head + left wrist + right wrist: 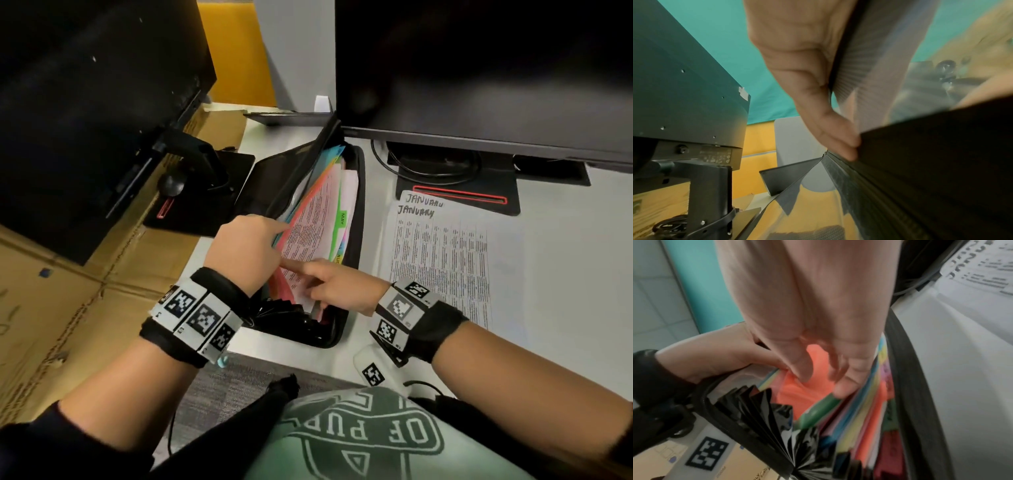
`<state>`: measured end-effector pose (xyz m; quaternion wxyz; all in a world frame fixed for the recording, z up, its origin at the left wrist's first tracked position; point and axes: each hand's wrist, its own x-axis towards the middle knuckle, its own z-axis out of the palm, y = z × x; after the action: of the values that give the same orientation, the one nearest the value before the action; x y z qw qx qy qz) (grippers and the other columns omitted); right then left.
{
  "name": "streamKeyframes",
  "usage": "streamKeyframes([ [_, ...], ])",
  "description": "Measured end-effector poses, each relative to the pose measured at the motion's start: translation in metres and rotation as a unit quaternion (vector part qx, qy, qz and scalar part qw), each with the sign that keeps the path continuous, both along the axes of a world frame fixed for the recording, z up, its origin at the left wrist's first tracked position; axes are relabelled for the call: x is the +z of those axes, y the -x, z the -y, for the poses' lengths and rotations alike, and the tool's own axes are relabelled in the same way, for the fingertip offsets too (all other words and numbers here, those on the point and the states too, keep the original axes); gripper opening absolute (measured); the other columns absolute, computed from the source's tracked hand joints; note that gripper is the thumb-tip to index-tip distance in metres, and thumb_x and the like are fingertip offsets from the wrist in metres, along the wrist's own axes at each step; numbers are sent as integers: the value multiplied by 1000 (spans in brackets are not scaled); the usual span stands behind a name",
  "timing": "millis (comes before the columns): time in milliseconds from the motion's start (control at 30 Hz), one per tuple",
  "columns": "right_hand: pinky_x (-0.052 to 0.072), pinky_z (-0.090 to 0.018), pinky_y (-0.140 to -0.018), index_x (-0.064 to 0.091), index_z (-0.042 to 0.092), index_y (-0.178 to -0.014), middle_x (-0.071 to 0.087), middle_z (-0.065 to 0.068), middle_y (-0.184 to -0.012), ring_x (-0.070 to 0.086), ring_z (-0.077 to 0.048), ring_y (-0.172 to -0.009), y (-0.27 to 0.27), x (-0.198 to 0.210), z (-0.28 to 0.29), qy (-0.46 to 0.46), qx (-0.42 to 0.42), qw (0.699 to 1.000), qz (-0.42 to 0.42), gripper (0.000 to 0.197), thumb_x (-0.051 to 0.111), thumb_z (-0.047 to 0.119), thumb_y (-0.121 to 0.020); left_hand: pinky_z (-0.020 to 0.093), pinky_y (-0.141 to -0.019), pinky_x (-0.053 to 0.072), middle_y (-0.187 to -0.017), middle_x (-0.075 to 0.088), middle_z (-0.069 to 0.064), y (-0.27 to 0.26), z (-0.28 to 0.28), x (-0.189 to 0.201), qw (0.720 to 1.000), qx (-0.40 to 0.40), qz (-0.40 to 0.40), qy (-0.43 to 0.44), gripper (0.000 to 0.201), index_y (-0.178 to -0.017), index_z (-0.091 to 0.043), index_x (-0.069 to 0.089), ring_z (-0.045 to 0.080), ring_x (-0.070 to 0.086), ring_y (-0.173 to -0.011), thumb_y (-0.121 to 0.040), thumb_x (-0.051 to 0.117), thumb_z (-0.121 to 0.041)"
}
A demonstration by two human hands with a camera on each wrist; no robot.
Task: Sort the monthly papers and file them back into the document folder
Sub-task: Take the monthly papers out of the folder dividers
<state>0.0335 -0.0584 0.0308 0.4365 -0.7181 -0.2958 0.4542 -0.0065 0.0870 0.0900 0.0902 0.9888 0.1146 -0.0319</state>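
Note:
The black accordion document folder (pixel 360 192) lies open on the white desk, with coloured dividers and a green MAY tab (pixel 342 218). My left hand (pixel 246 246) grips the folder's front wall and first dividers and holds them back to the left; in the left wrist view its thumb (pixel 830 129) lies on the black mesh wall (pixel 920 170). My right hand (pixel 329 284) reaches in from the right, index finger stretched across a printed sheet (pixel 308 222). In the right wrist view, straight fingers (pixel 803 366) dip into an orange pocket (pixel 801 395) beside a green divider (pixel 818 410). Papers headed JANUARY (pixel 442 260) lie right of the folder.
A large dark monitor (pixel 479 68) stands behind the folder, its stand (pixel 459 197) and cable (pixel 428 168) just beyond the January papers. A second monitor (pixel 85 102) on a black base (pixel 205 192) is at the left, over flattened cardboard (pixel 68 308).

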Motion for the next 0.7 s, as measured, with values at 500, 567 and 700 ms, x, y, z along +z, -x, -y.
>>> streamKeyframes([
  [500, 51, -35, -79, 59, -2, -100, 56, -14, -90, 60, -32, -93, -36, -29, -26, 187, -279, 941, 29, 19, 53, 12, -88, 32, -71, 46, -101, 62, 7, 1, 6, -11, 998, -46, -6, -32, 37, -118, -31, 63, 31, 63, -91, -87, 49, -16],
  [567, 48, -33, -87, 57, -2, -115, 60, -17, -109, 58, -31, -108, -38, -30, -26, 202, -265, 943, 20, 32, 54, 16, -89, 34, -71, 47, -99, 61, 7, -1, 6, -14, 998, -55, -13, -39, 35, -114, -29, 65, 32, 63, -90, -86, 48, -16],
  [700, 42, -27, -75, 56, 0, -119, 59, -14, -97, 57, -24, -98, -40, -26, -34, 250, -222, 943, 7, 35, 51, 23, -93, 34, -66, 47, -92, 57, 5, -5, 7, -24, 994, -75, -37, -74, 32, -111, -28, 63, 31, 63, -83, -86, 48, -13],
])
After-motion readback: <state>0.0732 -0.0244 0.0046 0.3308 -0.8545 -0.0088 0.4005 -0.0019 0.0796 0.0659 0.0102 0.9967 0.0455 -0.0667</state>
